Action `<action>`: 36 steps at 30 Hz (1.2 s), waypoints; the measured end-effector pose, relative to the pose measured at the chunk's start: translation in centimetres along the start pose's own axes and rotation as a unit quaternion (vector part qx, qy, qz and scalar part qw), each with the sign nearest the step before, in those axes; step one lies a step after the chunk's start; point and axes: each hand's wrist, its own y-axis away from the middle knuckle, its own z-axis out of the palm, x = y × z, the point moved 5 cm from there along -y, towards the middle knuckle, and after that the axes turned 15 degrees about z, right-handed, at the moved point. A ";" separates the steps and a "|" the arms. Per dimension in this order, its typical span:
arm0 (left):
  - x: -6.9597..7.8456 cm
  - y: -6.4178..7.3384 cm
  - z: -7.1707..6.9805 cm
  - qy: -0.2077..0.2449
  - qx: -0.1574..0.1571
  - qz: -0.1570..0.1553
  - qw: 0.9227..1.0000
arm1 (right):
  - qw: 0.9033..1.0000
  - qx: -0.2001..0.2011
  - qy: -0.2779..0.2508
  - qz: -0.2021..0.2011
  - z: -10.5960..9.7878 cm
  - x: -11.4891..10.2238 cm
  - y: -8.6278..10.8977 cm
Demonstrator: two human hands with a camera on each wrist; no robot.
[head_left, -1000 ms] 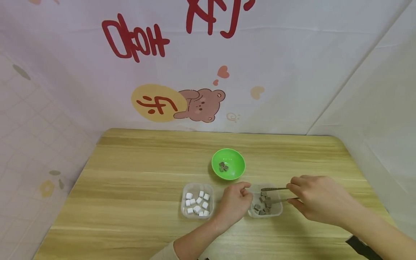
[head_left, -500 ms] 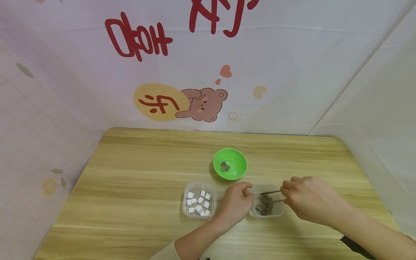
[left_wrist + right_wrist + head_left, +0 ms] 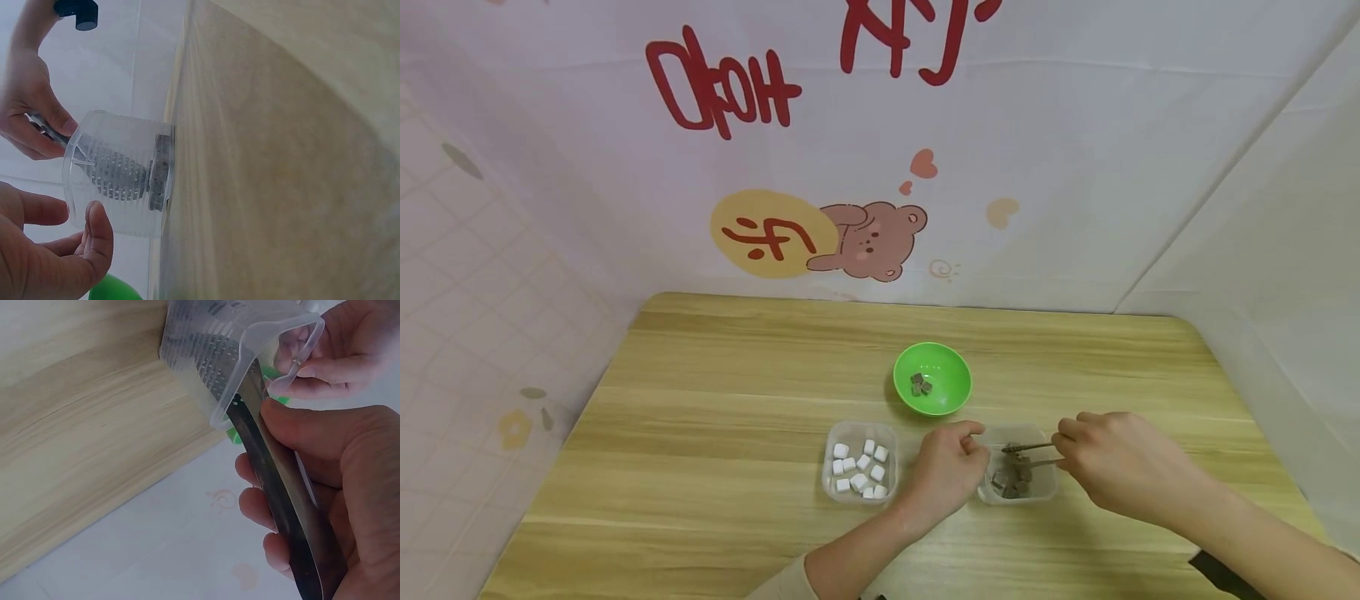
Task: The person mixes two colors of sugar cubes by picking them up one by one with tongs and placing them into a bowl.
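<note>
From my distant post I see the table. On it, the right hand grips the tongs, and the left hand, with bent fingers, seems to pinch the rim of the right box. The left box and the bowl stand near. Compared with one second ago, the tongs' arms are closer together, down at the gray cubes in the right box. I judge this is the picking step; whether a cube is caught, I cannot tell. The three cubes in the bowl are unchanged.
</note>
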 end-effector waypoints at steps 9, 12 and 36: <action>0.2 -0.1 0.0 -0.006 -0.002 -0.002 1.000 | 0.996 0.061 -0.051 0.049 -0.9 1.0 1.0; 0.3 -0.1 0.0 -0.007 -0.002 -0.001 1.000 | 0.992 0.073 -0.070 0.073 -1.4 1.5 1.4; 0.3 0.0 0.0 -0.001 -0.004 -0.003 1.000 | 0.972 0.162 -0.089 0.148 -3.2 2.5 -0.1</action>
